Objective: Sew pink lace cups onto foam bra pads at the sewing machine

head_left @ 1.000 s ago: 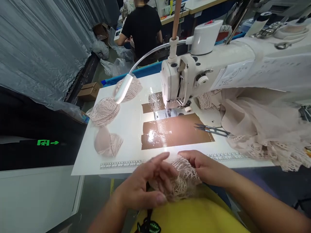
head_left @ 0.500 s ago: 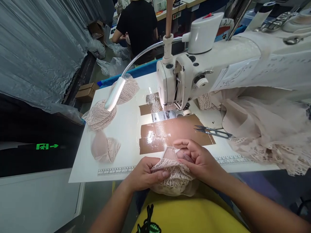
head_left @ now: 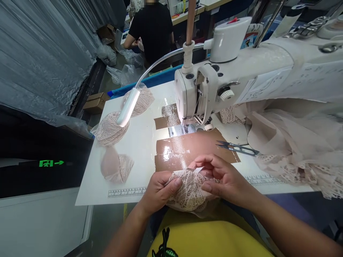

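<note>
A beige lace bra cup is held between both hands at the table's front edge, just above my lap. My left hand grips its left side, thumb on top of the lace. My right hand pinches the upper right edge, with the fingers behind it partly hidden. Sheer fabric hangs below the lace. Beyond the hands stands a white sewing machine, its needle area over a metal plate. Black thread snips lie right of the brown tape.
More lace cups lie on the left of the white table. Beige mesh and lace fabric is heaped at the right. A lamp on a bendy neck reaches over the left. A co-worker sits beyond.
The lace has been turned over and spread, so its patterned face now lies upward across the cup. My right thumb has shifted onto the lace's right side.
</note>
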### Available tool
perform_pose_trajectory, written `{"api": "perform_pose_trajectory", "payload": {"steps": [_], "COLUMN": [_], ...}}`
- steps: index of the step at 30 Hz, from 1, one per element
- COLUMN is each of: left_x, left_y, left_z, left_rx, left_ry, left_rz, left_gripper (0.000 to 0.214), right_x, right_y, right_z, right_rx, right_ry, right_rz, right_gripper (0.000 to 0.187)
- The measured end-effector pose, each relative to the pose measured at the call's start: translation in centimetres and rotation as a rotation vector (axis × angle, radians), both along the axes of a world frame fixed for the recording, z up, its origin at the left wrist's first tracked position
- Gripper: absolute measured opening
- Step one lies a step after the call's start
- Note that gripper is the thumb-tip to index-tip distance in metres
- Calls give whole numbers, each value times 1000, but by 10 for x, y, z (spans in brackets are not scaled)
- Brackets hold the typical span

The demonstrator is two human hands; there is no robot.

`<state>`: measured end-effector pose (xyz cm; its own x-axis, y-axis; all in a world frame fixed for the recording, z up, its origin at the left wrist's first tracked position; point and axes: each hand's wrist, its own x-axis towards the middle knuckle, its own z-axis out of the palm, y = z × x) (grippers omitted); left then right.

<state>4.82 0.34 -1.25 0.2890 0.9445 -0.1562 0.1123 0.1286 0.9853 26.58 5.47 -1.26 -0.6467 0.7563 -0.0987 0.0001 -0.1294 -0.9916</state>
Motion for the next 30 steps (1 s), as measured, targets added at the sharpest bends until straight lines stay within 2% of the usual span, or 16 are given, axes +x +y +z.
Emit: {"api": "perform_pose_trajectory", "payload": {"steps": [3, 7, 10, 11, 13, 15, 16, 18, 20, 22, 25, 28, 30], "left_x": [1, 1, -1, -3, -5, -5, -4, 1, 10, 22, 37, 37, 25], "left_y": [1, 1, 0, 0, -3, -9, -12, -20, -25, -25, -19, -19, -26], "left_z": [2, 5, 4, 2, -3, -10, -12, -14, -12, -6, -1, -7, -11], "left_rx": [122, 290, 290, 236, 27, -232, -329, -438, -485, -501, -475, -449, -391], "left_ry": [74, 192, 202, 163, -26, -341, -506, -767, -886, -887, -814, -758, -730], "left_rz": [-10, -14, -16, -4, 78, 187, 227, 228, 174, 172, 304, 400, 320], "left_gripper": [43, 39, 39, 39, 39, 46, 58, 82, 91, 80, 59, 38, 5], "right_x": [-2, -7, -10, -10, -8, -6, -5, -5, -9, -17, -31, -33, -26], "right_y": [5, 7, 5, 4, 2, 1, 0, -1, -1, -1, -2, 3, 8], "right_z": [8, 9, 6, 5, 4, 3, 3, 1, 0, -2, -3, -2, 0], "right_rx": [103, -24, -98, -106, -121, -156, -175, -192, -165, -125, -197, -366, -394], "right_ry": [-168, -112, -16, 6, 48, 100, 126, 166, 176, 139, 132, 266, 319], "right_rz": [98, 187, 242, 227, 135, -12, -85, -197, -239, -222, -224, -404, -513], "right_gripper": [38, 24, 28, 29, 29, 28, 26, 22, 20, 20, 20, 24, 28]}}
